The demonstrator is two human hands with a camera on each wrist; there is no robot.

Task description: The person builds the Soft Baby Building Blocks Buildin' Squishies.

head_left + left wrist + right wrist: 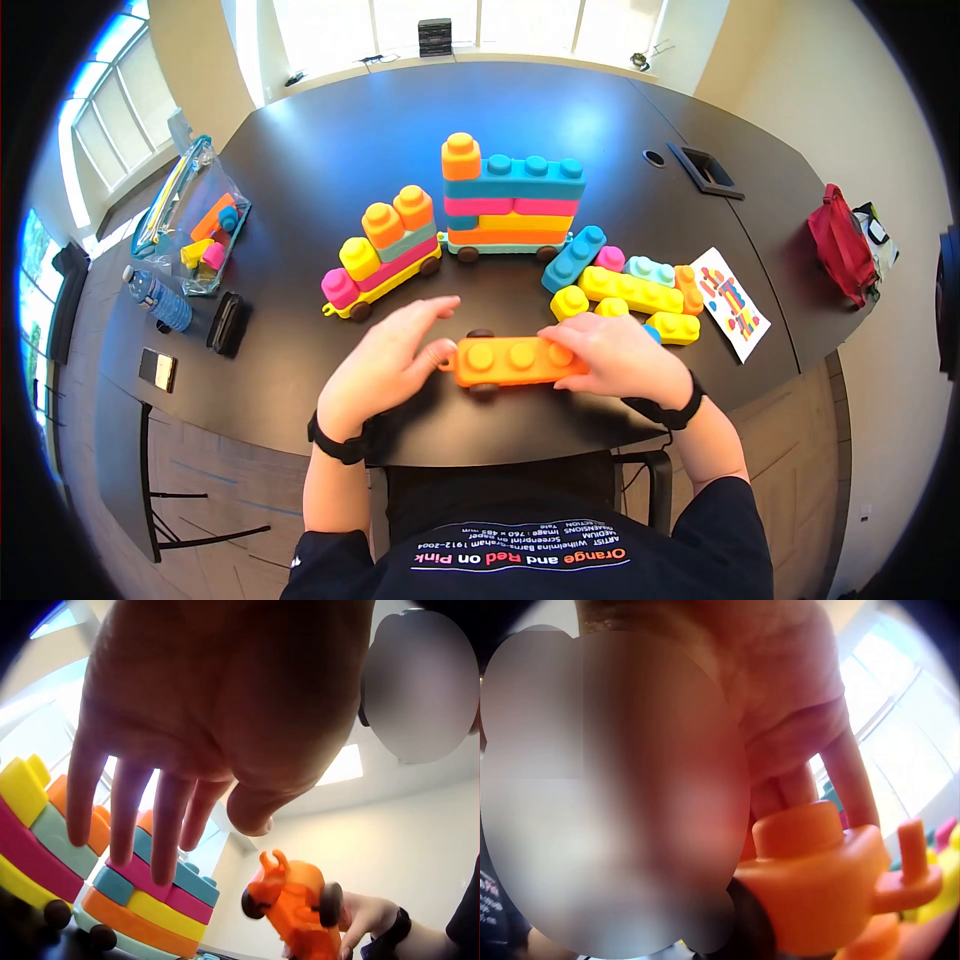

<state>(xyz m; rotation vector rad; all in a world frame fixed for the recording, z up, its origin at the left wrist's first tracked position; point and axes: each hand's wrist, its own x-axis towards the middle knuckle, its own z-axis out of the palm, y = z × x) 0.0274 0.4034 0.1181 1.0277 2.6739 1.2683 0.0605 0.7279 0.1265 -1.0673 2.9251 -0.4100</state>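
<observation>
An orange toy wagon base point(505, 358) with round studs, dark wheels and a coupling loop at its left end is held above the table's near edge. My right hand point(628, 355) grips its right end, fingers over the last stud and thumb at the near side. Close to the loop end is my left hand point(380, 365), fingers extended and apart from the wagon. The left wrist view shows this palm point(217, 697) with nothing in it, and the tilted orange wagon base point(300, 907) beyond. Just past both hands stand a tall block wagon point(512, 208) and a stepped block wagon point(385, 255), end to end.
Loose blocks point(630, 290) lie to the right, beside a printed picture sheet point(742, 325). On the left are a clear bag of blocks point(205, 235), a water bottle point(160, 300), a dark case point(225, 325) and a phone point(158, 370). A red bag point(838, 245) sits far right.
</observation>
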